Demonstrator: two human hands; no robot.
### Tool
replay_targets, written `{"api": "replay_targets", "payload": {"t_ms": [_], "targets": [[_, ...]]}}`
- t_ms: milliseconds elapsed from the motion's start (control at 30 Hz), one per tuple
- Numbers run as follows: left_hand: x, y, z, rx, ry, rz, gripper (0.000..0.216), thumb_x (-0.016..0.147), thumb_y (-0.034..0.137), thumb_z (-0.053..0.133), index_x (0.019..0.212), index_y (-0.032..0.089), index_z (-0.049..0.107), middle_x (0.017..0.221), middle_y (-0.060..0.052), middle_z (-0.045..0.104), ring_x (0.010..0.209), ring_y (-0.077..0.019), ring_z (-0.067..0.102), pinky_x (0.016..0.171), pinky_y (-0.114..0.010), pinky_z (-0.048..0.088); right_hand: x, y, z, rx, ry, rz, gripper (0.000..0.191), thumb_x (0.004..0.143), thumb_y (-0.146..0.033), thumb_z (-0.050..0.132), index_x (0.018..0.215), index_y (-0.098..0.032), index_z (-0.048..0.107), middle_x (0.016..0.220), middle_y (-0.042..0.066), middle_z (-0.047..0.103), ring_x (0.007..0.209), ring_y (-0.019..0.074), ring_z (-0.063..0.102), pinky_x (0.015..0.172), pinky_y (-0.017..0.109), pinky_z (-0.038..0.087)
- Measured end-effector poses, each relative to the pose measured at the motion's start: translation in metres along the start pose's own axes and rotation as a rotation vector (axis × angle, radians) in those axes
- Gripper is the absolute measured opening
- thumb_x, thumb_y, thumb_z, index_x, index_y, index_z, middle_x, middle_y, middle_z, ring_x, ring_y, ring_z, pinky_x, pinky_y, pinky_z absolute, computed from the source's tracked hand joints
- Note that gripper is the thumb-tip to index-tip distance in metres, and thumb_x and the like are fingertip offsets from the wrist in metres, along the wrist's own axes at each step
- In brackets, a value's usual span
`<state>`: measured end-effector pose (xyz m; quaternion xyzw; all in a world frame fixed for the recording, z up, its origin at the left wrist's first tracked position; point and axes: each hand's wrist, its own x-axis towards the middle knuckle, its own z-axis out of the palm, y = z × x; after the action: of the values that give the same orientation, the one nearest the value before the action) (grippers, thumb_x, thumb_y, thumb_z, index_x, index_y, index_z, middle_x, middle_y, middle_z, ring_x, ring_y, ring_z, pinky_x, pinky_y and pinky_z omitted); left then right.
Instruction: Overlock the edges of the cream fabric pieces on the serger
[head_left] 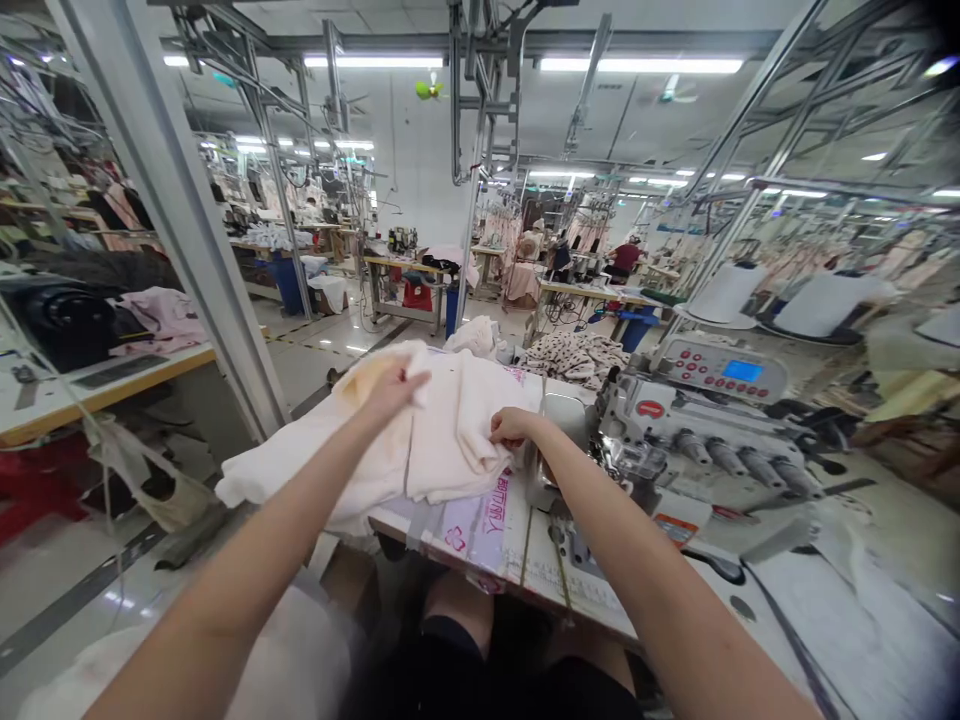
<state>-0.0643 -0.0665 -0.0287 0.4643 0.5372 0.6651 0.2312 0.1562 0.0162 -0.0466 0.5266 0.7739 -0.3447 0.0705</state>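
Station inspected: an operator is seated at an overlock sewing machine [709, 425], which stands to the right of the work. The cream knit garment [457, 430] lies bunched in folded layers on the table [480, 560], just left of the machine, with its bulk spilling past the table's left edge.

Left hand [390, 390]: grip clamped on a raised fold at the far side of the garment. Right hand [514, 428]: grip closed on a fold near the machine, fingers curled into the cloth.

Handling assessment: holding the knit at two separated points appears sound, as it allows the layers to be aligned without stretching them. The overhanging bulk should be supported, since its weight could drag the folds out of line.

Markings: pink characters are printed on a clear plastic sheet [480, 530] on the table, but they cannot be read reliably. The control panel [724, 370] has a blue display and red buttons; its small text is illegible. The red badge [651, 408] and orange label [675, 530] on the machine are also unreadable.

Beyond the machine lies a pile of polka-dot fabric [574, 358].
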Motion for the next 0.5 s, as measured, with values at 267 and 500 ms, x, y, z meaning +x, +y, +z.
{"api": "replay_targets", "payload": {"t_ms": [267,500], "targets": [[-0.049,-0.082,0.046,0.068,-0.344,-0.165,0.029,0.069,0.038,0.064,0.081,0.012,0.059,0.075,-0.004,0.062,0.069,-0.0148,0.057,0.069,-0.031,0.045,0.002,0.001,-0.007,0.193,0.146,-0.065,0.017,0.09,-0.026,0.05,0.088,-0.01,0.056,0.067,-0.002,0.056,0.052,0.0057,0.052,0.05,0.019,0.046],[-0.05,-0.077,0.043,0.134,-0.372,-0.15,0.033,0.059,0.039,0.067,0.077,0.013,0.064,0.067,-0.003,0.062,0.064,-0.0188,0.054,0.062,-0.03,0.042,0.004,0.004,-0.005,0.289,-0.161,-0.075,0.021,0.059,-0.013,0.075,0.057,-0.012,0.054,0.045,-0.004,0.051,0.04,0.006,0.045,0.04,0.017,0.038]]}}
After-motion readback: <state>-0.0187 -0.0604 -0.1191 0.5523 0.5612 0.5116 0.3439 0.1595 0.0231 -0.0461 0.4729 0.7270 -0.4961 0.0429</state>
